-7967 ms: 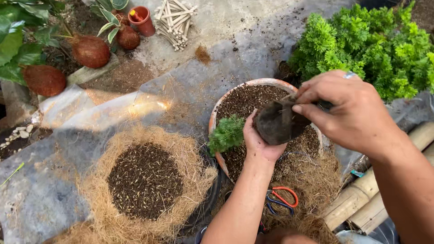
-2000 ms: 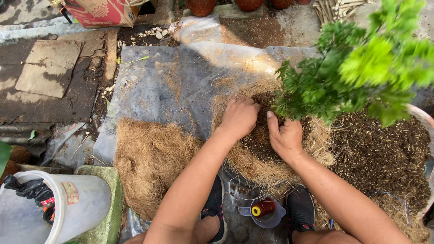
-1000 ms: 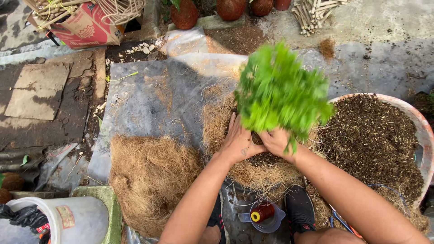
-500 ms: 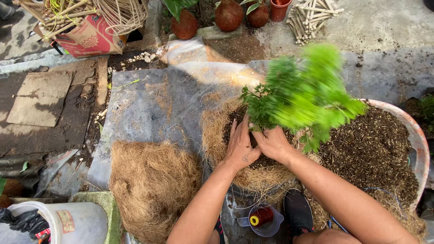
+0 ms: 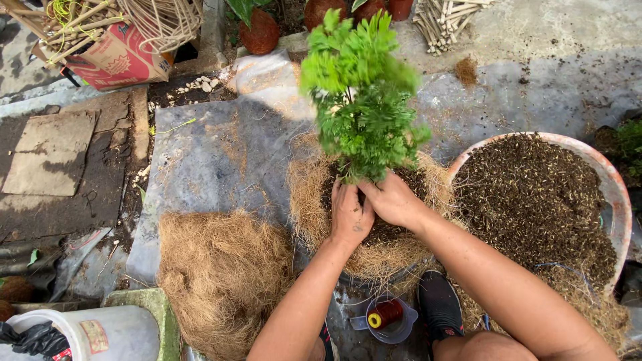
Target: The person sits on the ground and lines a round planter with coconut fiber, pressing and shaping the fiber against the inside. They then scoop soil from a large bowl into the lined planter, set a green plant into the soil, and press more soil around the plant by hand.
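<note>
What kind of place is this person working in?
Probably an outdoor garden work spot on the ground: both hands press a green plant into soil on a coconut fibre mat, beside a basin of potting mix and plastic sheeting.
</note>
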Tool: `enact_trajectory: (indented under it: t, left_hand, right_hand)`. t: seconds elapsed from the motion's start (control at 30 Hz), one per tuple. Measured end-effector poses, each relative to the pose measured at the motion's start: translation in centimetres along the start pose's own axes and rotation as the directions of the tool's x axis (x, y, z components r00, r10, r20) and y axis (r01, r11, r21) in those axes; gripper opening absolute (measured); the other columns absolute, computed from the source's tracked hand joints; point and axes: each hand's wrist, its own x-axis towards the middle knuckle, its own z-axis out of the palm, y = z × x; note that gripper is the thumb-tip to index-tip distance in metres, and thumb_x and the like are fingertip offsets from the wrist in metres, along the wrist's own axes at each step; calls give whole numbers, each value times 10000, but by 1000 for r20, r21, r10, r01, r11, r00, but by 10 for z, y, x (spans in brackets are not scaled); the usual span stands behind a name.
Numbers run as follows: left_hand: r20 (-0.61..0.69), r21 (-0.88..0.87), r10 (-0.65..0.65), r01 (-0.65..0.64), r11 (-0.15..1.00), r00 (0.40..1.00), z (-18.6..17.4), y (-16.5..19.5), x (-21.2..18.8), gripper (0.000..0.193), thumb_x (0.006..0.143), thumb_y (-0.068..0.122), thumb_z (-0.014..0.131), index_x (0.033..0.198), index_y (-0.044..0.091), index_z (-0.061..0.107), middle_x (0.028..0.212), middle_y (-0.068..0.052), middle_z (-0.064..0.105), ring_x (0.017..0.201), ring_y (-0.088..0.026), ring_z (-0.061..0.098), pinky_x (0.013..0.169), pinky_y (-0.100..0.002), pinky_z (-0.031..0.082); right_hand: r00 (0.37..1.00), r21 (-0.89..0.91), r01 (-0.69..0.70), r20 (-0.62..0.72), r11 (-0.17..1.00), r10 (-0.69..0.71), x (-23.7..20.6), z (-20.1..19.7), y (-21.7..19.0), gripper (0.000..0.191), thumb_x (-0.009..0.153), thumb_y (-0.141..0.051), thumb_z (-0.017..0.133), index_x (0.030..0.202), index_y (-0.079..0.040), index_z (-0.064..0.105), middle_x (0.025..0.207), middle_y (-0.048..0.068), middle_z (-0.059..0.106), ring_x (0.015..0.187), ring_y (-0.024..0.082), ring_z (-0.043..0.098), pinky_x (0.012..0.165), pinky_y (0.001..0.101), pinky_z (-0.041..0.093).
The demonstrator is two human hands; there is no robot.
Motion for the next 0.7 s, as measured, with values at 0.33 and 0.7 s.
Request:
enact_trajectory:
  t: [0.33, 0.7]
  left_hand:
    - [-152, -6, 31, -33, 999, 988, 6, 0, -4, 285, 961, 166, 611, 1208, 29, 646, 1203, -184, 689, 1184, -401, 619, 1113, -517, 416]
    - [-53, 66, -90, 94, 993, 995, 2, -4, -8, 318, 995, 343, 636, 1088, 42, 675, 1131, -192, 689, 1092, -376, 649, 1015, -513, 465]
  right_hand:
    - [996, 16, 82, 41, 997, -82, -13, -21, -3, 454, 879, -207, 667, 1269, 19, 616, 1162, 227, 693, 1105, 313, 640, 969, 430, 503]
    - [941, -115, 263, -190, 958, -281, -49, -34, 10, 547, 914, -48, 545, 1451, 39, 491, 1471, 276, 529, 1380, 406, 492, 1164, 458, 359]
